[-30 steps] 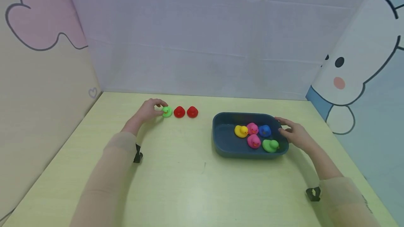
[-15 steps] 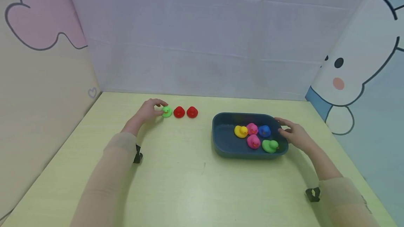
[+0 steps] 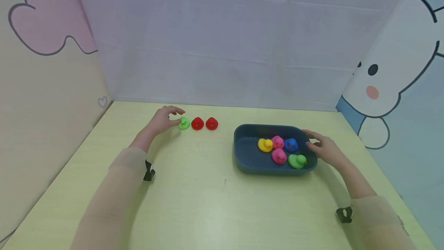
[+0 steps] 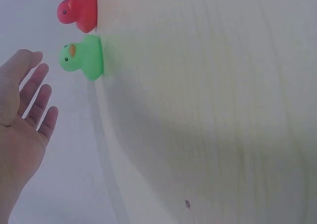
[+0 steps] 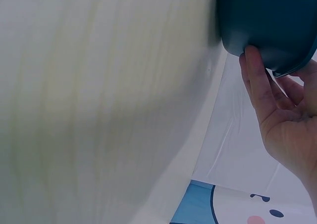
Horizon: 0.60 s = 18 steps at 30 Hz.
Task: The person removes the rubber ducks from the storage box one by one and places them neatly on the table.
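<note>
A bright green rubber duck (image 3: 184,123) stands upright on the table at the left end of a row, beside two red rubber ducks (image 3: 197,123). My left hand (image 3: 161,121) hovers just left of it, fingers extended. In the left wrist view a gap shows between the fingertips (image 4: 42,65) and the green duck (image 4: 84,58). On the right, my right hand (image 3: 326,149) grips the right end of a dark blue tray (image 3: 249,167), thumb over the rim and fingers against the outer wall. Inside lie a yellow duck (image 3: 265,145), two pink ducks (image 3: 279,156), a blue duck (image 3: 291,144) and a green one.
The pale wooden table (image 3: 208,203) meets a white sheet (image 3: 222,49) at the back. Printed panels stand along both sides, the right one with a cartoon face (image 3: 381,80). Table surface separates the red ducks from the tray.
My left hand has let go of the green duck and lifted slightly away, its fingers spreading. The duck stays in the row. My right hand and the tray hold still.
</note>
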Each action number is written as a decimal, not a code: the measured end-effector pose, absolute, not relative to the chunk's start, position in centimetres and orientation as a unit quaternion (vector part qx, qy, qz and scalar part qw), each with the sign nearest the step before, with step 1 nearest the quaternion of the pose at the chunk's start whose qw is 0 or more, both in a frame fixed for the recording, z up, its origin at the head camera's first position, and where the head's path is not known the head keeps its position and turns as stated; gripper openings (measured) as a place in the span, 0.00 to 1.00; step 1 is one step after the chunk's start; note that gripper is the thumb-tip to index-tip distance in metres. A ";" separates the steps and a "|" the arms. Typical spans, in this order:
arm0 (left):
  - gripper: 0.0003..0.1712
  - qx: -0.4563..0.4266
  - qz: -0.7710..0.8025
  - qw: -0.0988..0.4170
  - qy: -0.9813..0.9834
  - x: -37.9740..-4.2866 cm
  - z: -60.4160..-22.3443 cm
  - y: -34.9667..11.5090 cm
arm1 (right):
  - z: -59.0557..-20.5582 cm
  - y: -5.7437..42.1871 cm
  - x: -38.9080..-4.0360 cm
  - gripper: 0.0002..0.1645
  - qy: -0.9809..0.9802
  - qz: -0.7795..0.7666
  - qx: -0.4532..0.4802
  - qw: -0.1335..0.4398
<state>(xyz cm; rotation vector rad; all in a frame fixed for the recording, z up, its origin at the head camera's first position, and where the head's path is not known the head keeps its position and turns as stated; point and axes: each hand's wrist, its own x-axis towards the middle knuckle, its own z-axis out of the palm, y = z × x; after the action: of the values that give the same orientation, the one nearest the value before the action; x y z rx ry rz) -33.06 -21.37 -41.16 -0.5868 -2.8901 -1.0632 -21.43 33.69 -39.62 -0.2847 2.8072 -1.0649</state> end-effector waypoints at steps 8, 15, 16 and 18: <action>0.21 -0.207 -0.349 0.025 -0.914 -32.3 -39.6 -20.5 | -39.7 33.7 -21.4 0.31 0.930 -0.351 -0.091 0.063; 0.21 -0.209 -0.347 0.042 -0.913 -31.0 -37.9 -19.1 | -39.7 33.6 -21.4 0.31 0.930 -0.352 -0.090 0.063; 0.21 -0.210 -0.348 0.045 -0.913 -30.8 -37.6 -18.8 | -39.7 33.6 -21.4 0.31 0.930 -0.351 -0.090 0.062; 0.21 -0.209 -0.350 0.052 -0.912 -30.4 -37.1 -18.3 | -39.8 33.6 -21.4 0.31 0.930 -0.350 -0.089 0.062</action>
<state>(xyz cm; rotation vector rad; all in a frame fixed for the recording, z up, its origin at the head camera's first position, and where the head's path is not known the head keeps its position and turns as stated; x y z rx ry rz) -30.37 -18.32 -37.10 -0.6346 -2.7738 -1.0649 -21.44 33.65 -39.76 -0.2695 2.8115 -1.0593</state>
